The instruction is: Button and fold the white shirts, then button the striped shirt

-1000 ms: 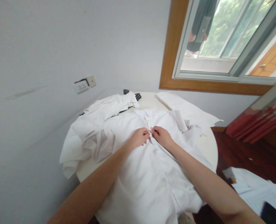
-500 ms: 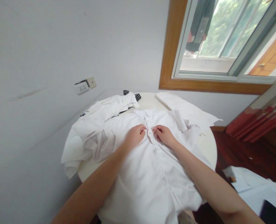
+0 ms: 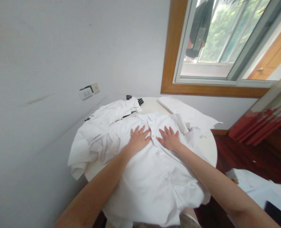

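A white button-up shirt (image 3: 152, 177) lies spread face up, its collar toward the far side and its hem hanging over the near edge. My left hand (image 3: 139, 139) rests flat on the shirt's chest, left of the button strip, fingers spread. On the other side of the strip, my right hand (image 3: 169, 138) also lies flat with its fingers apart. Neither hand grips the cloth. Several buttons show down the front. The sleeves are bunched out to both sides.
Under the shirt is a round white table (image 3: 211, 148) against the wall. Crumpled white clothing (image 3: 107, 110) lies at the back left, beside a black-and-white striped cloth (image 3: 140, 101). A folded white garment (image 3: 188, 109) lies at the back right. Papers (image 3: 261, 190) and a dark object (image 3: 277, 213) sit lower right.
Both hands have gone from pinched fingers at the button strip to open, flat palms on either side of it. The view has shifted slightly.
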Available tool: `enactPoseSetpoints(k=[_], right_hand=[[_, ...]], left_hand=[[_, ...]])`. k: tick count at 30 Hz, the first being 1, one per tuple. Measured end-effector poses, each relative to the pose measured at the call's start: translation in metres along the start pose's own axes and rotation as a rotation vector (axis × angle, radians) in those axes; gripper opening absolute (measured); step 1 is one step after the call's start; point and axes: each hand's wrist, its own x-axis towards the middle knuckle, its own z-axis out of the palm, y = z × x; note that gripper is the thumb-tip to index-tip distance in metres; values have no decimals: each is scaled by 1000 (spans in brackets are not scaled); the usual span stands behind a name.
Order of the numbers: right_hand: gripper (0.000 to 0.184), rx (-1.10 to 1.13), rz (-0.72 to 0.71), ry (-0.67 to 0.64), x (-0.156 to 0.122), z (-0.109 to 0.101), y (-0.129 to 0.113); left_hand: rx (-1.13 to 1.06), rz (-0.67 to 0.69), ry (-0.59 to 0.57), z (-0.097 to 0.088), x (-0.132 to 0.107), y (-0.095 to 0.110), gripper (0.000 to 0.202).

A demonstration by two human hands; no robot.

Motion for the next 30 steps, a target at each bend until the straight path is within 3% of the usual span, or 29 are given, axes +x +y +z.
enactPoseSetpoints(k=[5,13,19,25,30], right_hand=[[79,3,-19,-45,14,-4,9],[76,-27,-2,-47,44,-11,3],[78,-25,1,-76,31,-10,9],[85,-60,31,-92,15,-15,22],[57,-69,-53,74,33,-31,10]], left_hand=[[4,25,-80,-2,12,-8,57],[41,2,-114,-4,41,-19,62],[35,14,-100,-6,23,-18,63],[72,25,-66,-10,3,-33,67],[136,33,35,-14,13,-34,53]])
